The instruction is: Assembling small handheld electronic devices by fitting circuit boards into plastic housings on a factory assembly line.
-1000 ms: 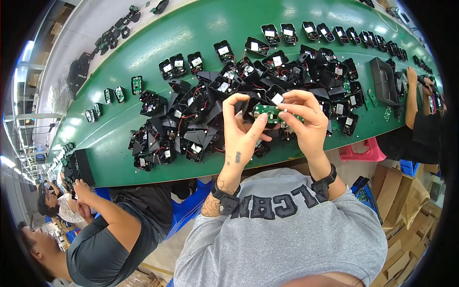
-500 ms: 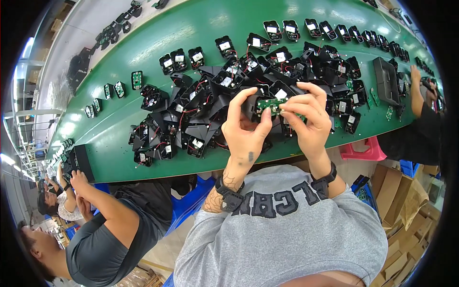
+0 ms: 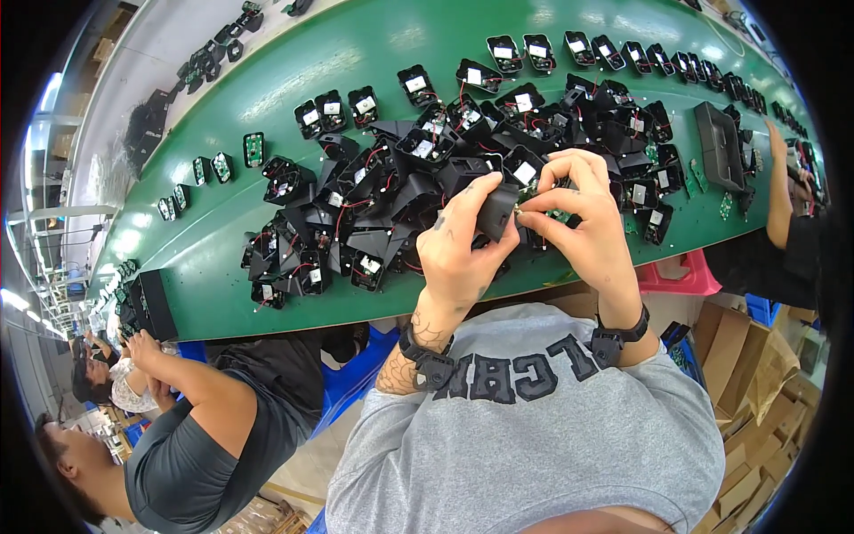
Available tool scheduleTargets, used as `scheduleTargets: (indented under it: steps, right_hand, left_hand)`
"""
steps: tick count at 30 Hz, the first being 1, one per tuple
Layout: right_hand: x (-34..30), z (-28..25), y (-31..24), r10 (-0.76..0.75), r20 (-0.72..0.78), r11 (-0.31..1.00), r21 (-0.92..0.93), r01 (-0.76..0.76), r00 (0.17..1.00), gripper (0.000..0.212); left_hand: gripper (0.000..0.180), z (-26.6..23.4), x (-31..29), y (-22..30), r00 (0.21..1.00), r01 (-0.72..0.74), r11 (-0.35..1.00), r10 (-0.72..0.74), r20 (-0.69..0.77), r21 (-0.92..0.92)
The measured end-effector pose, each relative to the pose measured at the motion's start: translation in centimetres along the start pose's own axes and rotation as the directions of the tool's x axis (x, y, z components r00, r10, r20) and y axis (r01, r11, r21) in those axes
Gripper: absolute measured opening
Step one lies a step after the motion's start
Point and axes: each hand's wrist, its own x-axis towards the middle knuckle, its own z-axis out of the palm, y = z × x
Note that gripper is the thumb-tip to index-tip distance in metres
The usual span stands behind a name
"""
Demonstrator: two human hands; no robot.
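My left hand (image 3: 455,254) grips a black plastic housing (image 3: 497,212) between thumb and fingers above the table's near side. The housing is turned so its plain outer face shows and its inside is hidden. Close against its right edge, my right hand (image 3: 583,218) has thumb and forefinger pinched together. What they hold, if anything, is too small to name. Just beyond both hands lies a heap of similar black housings (image 3: 414,198), many with red wires and white blocks inside.
Housings stand in a row along the far side of the green table (image 3: 294,84). A few green circuit boards (image 3: 254,149) lie at the left, and a long black tray (image 3: 719,147) at the right. Co-workers sit on both sides. A pink stool (image 3: 680,276) stands below the right edge.
The housing has been tilted in my left hand, so the green circuit board seen in it before is now hidden. My right hand has shifted slightly, its fingers now pinched at the housing's edge.
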Motion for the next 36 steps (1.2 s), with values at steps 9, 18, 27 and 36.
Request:
scheduleTargets:
  steps: [9,18,27,36]
  right_hand:
    - [0.8,-0.4,0.7,0.005,0.167,1.000,0.021,-0.008,0.986,0.015]
    - [0.8,-0.1,1.1,0.279,0.296,0.816,0.429,-0.388,0.914,0.016]
    - [-0.2,1.0,4.0,0.312,0.536,0.241,0.754,-0.611,0.784,0.021]
    - [-0.8,1.6,1.6,0.411,0.255,0.580,0.668,-0.467,0.875,0.012]
  left_hand:
    - [0.059,-0.8,0.4,-0.2,0.967,-0.243,0.952,0.223,0.123,0.187]
    - [0.055,-1.2,-0.1,0.1,0.901,0.431,0.818,-0.369,0.228,-0.381]
    - [0.060,-2.5,0.7,-0.5,0.824,0.509,0.813,-0.366,0.432,-0.283]
    - [0.054,-1.3,0.0,0.0,0.817,0.576,0.648,-0.442,0.369,-0.498]
